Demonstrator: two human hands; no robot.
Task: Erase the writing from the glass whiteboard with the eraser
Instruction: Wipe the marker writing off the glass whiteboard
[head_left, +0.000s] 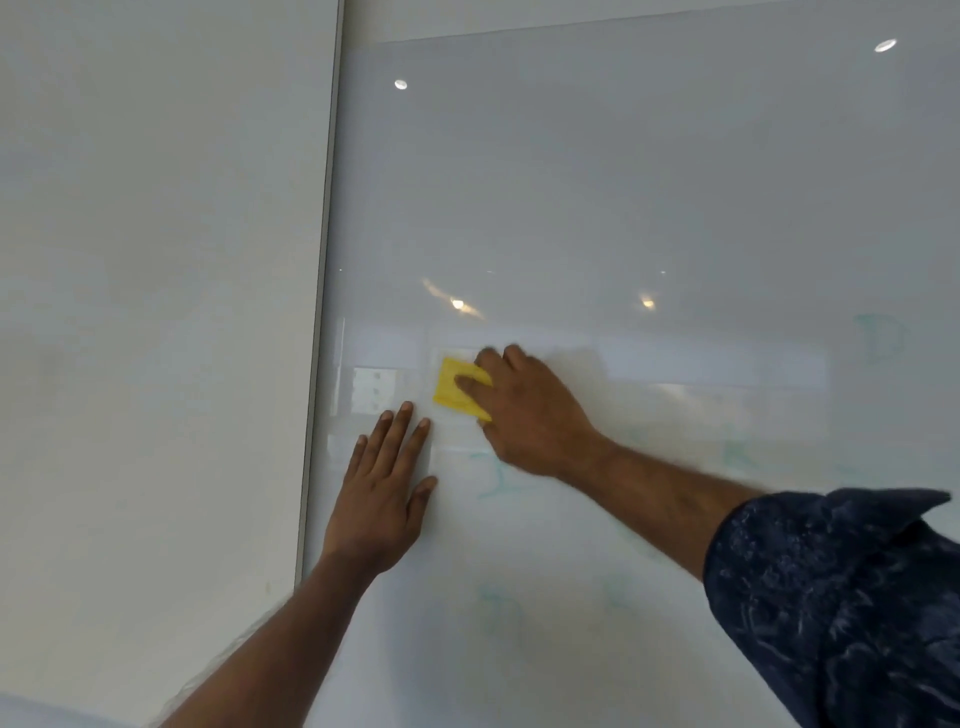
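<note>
The glass whiteboard (649, 182) fills most of the view. My right hand (524, 410) presses a yellow eraser (453, 387) flat against the glass near the board's left side; the hand covers the eraser's right part. Faint green writing (501, 480) shows just below that hand, with more faint green marks (737, 452) to the right and lower down. My left hand (384, 488) lies flat on the glass with fingers spread, just below and left of the eraser, holding nothing.
The board's metal left edge (324, 312) runs top to bottom, with a plain white wall (156, 312) to its left. Ceiling lights reflect in the glass (457, 304). My dark patterned sleeve (841, 597) is at the lower right.
</note>
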